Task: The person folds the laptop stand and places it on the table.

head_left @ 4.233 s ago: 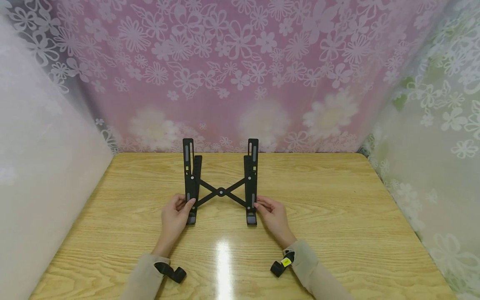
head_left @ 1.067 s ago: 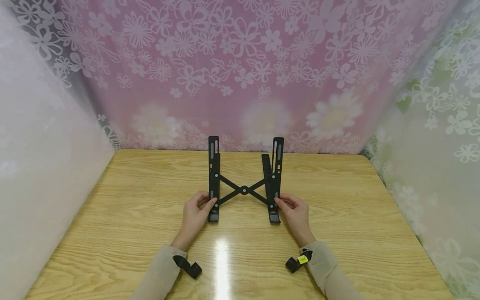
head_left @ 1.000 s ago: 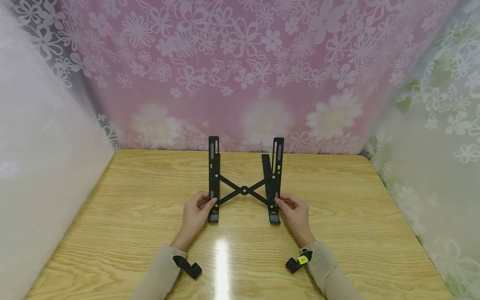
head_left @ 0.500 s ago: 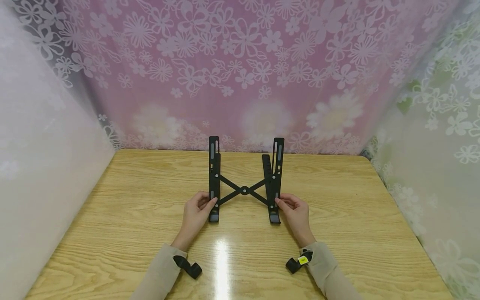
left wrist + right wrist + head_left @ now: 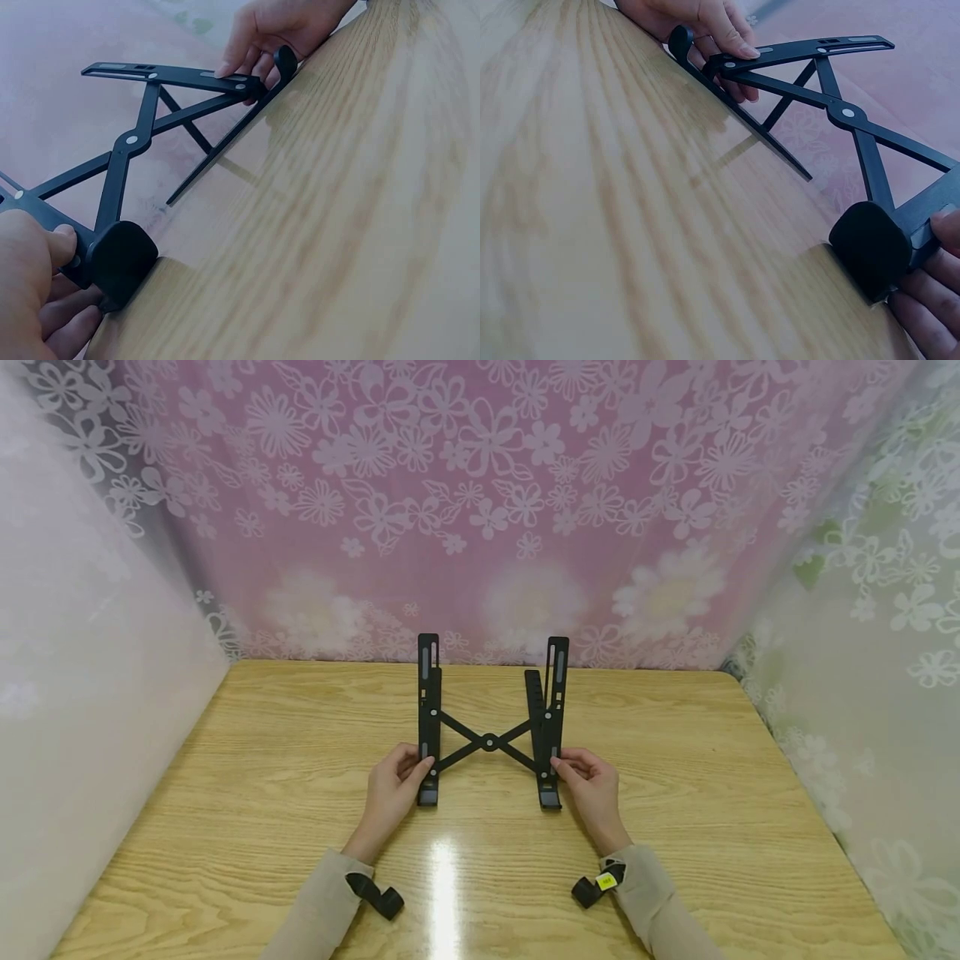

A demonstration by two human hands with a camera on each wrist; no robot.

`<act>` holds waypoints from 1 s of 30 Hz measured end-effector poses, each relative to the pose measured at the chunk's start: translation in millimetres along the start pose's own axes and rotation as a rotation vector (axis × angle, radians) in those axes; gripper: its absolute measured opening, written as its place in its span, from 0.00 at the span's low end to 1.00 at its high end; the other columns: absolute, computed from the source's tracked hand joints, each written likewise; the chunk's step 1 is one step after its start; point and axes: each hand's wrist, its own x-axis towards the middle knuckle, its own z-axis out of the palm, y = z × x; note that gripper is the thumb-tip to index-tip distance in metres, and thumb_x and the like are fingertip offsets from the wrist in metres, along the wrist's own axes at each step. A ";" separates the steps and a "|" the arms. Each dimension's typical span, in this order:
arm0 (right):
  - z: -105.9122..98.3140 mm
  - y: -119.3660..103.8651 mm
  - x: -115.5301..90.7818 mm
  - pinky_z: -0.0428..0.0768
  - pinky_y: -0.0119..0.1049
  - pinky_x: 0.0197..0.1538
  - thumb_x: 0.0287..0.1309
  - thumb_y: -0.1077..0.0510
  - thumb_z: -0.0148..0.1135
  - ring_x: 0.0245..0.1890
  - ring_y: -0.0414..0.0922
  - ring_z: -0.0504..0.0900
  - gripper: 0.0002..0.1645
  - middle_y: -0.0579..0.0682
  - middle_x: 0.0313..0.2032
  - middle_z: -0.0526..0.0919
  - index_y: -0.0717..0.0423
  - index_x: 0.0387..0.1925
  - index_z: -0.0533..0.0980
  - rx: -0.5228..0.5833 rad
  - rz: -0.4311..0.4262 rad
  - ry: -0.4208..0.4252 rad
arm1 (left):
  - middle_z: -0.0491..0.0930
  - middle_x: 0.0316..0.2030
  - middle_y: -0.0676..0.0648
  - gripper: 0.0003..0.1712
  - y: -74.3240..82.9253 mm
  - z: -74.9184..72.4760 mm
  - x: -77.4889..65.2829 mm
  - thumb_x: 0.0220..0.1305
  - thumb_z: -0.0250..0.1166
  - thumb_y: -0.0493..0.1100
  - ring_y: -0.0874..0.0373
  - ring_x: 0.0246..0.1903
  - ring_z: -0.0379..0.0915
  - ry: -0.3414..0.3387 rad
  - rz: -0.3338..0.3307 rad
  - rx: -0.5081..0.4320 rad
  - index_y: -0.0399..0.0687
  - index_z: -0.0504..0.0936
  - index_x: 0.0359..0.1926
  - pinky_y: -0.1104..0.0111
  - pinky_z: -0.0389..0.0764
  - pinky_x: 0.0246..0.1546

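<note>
A black folding laptop stand (image 5: 490, 742) stands unfolded on the wooden table, its two side arms joined by an X-shaped brace. My left hand (image 5: 393, 783) pinches the near end of the left side arm, thumb on top. On the other side my right hand (image 5: 592, 787) grips the near end of the right side arm in the same way. In the left wrist view the stand's front lip (image 5: 124, 259) touches the tabletop, and the upper arm slopes above the base bar. The right wrist view shows the brace's round pivot (image 5: 847, 114). Some fingers are hidden behind the arms.
The wooden table (image 5: 675, 827) fills the lower view, with a bright reflection near its front. A pink flowered curtain (image 5: 480, 510) hangs at the back edge. Pale sheets flank both sides. Black straps (image 5: 377, 895) sit on both wrists.
Since the earliest frame, both hands and the stand have shifted to the right in the head view. Over the last second almost nothing has moved; both hands keep their hold.
</note>
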 end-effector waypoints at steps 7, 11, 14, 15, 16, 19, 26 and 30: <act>-1.1 -13.1 -2.3 0.82 0.26 0.37 0.56 0.72 0.68 0.30 0.37 0.85 0.09 0.64 0.34 0.86 0.73 0.39 0.82 0.003 0.015 -0.008 | 0.84 0.40 0.45 0.04 0.5 0.2 0.0 0.66 0.68 0.38 0.52 0.45 0.83 -0.024 0.017 0.008 0.43 0.82 0.40 0.66 0.83 0.45; -0.7 -29.2 -6.1 0.82 0.25 0.36 0.55 0.74 0.67 0.30 0.38 0.85 0.09 0.65 0.33 0.85 0.77 0.39 0.80 -0.013 0.005 -0.012 | 0.84 0.40 0.45 0.04 0.0 0.7 1.0 0.66 0.68 0.38 0.52 0.45 0.83 -0.037 0.028 0.009 0.42 0.82 0.39 0.66 0.83 0.45; -0.4 -33.6 -7.4 0.82 0.25 0.36 0.56 0.74 0.66 0.29 0.38 0.85 0.10 0.67 0.34 0.85 0.78 0.40 0.80 -0.031 0.003 -0.009 | 0.84 0.40 0.45 0.04 -0.8 1.3 1.4 0.65 0.68 0.38 0.52 0.45 0.83 -0.042 0.030 0.010 0.42 0.81 0.39 0.66 0.83 0.45; -0.4 -33.8 -7.6 0.82 0.25 0.36 0.56 0.74 0.66 0.29 0.38 0.85 0.10 0.67 0.34 0.85 0.79 0.40 0.79 -0.032 0.003 -0.009 | 0.84 0.40 0.45 0.04 -0.7 1.3 1.3 0.66 0.67 0.38 0.52 0.45 0.83 -0.044 0.028 0.013 0.43 0.81 0.39 0.66 0.83 0.45; -0.5 -34.0 -7.8 0.82 0.25 0.36 0.56 0.75 0.66 0.29 0.38 0.85 0.10 0.68 0.34 0.85 0.79 0.40 0.79 -0.032 0.001 -0.011 | 0.84 0.40 0.45 0.04 -1.0 1.5 1.2 0.66 0.67 0.37 0.52 0.45 0.83 -0.045 0.028 0.015 0.43 0.81 0.39 0.66 0.83 0.45; -1.1 -32.5 -7.6 0.82 0.25 0.36 0.55 0.74 0.66 0.29 0.37 0.84 0.11 0.66 0.33 0.85 0.78 0.40 0.79 -0.024 -0.003 -0.012 | 0.84 0.41 0.45 0.04 -1.3 2.0 0.9 0.66 0.67 0.37 0.52 0.46 0.83 -0.047 0.018 0.011 0.43 0.81 0.40 0.66 0.83 0.46; -1.9 -29.7 -6.6 0.82 0.27 0.38 0.61 0.70 0.64 0.31 0.38 0.84 0.12 0.63 0.36 0.86 0.74 0.45 0.80 0.034 -0.009 0.006 | 0.84 0.44 0.43 0.08 -0.3 1.2 -0.2 0.67 0.66 0.38 0.51 0.47 0.82 -0.045 0.005 -0.024 0.42 0.82 0.46 0.64 0.82 0.48; -2.5 -29.5 -6.5 0.83 0.30 0.40 0.66 0.67 0.61 0.33 0.41 0.85 0.12 0.65 0.38 0.85 0.73 0.46 0.80 0.051 -0.005 0.021 | 0.84 0.46 0.41 0.11 0.2 0.5 -0.1 0.69 0.64 0.37 0.49 0.48 0.82 -0.031 -0.004 -0.025 0.39 0.81 0.50 0.62 0.82 0.49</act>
